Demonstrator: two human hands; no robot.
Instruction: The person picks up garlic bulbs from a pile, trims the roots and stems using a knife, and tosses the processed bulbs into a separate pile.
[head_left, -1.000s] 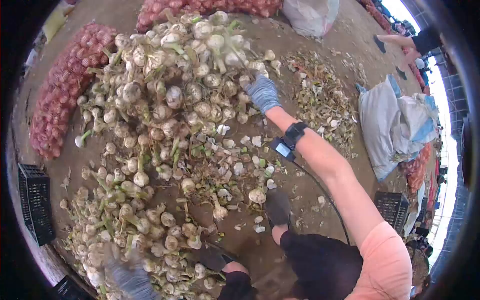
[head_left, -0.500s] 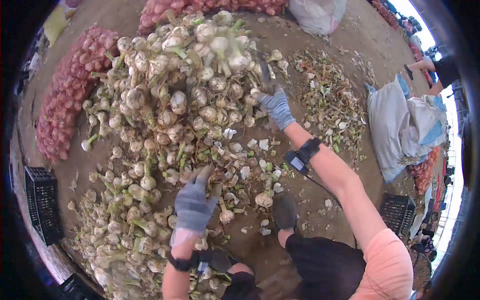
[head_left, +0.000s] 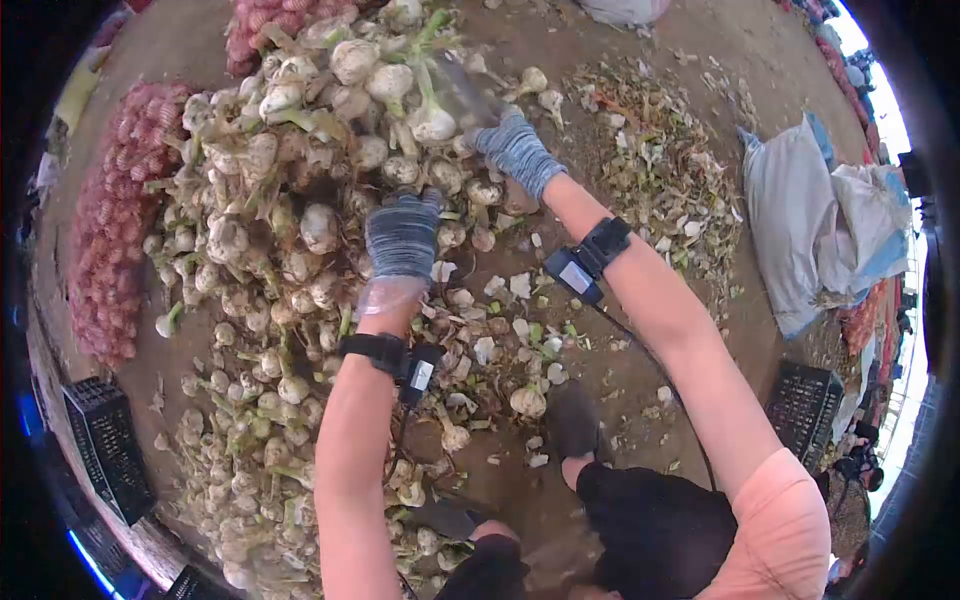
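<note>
Nearest, at six o'clock, bare dirt floor [head_left: 520, 500] lies open between the person's feet, strewn thinly with husks. At center, the gloved left hand [head_left: 402, 238] lies palm-down on the garlic heap [head_left: 300, 200], fingers spread; whether it grips a bulb cannot be told. At one o'clock from it, the gloved right hand [head_left: 517, 150] is closed around a green-stalked garlic bulb [head_left: 432, 122] at the heap's edge. Red mesh sacks [head_left: 110, 220] bound nine o'clock, black crates [head_left: 105, 450] seven and four o'clock, grey bags [head_left: 810, 220] three o'clock. No writing is legible.
</note>
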